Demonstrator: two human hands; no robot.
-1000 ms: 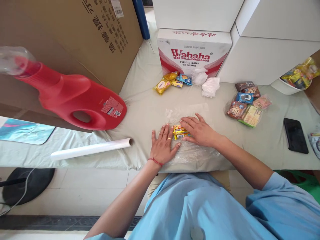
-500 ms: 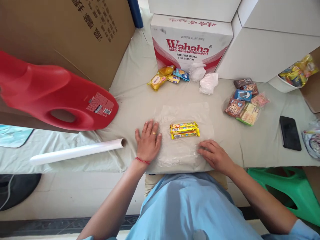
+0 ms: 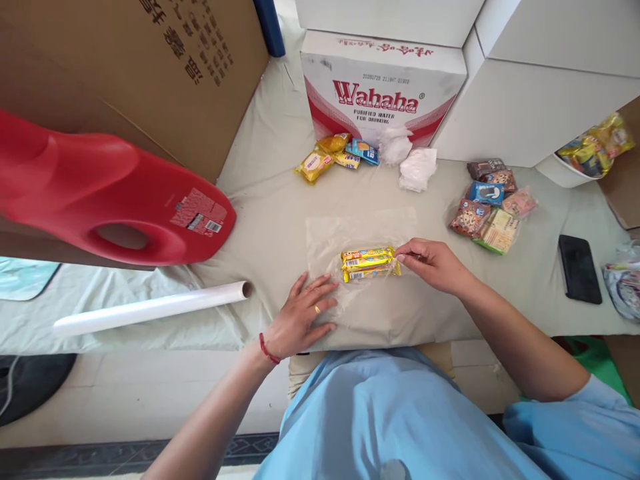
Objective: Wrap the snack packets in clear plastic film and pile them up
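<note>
A small stack of yellow snack packets lies on a sheet of clear plastic film spread on the cloth. My right hand is at the right end of the packets, thumb and fingertips pinching the film, whose near part now lies up against the packets. My left hand rests palm down with fingers apart, to the near left of the packets, its fingertips by the film's edge. Whether those fingertips press on film or only on cloth is hard to see.
At the left lie a roll of film and a large red jug. Wrapped snacks and white bundles sit before the Wahaba-style water carton. On the right are more snack packs, a phone and a filled white bowl.
My right hand has moved up and left, bringing the film's near edge over toward the packets. My left hand has shifted nearer and turned, its fingers now pointing right.
</note>
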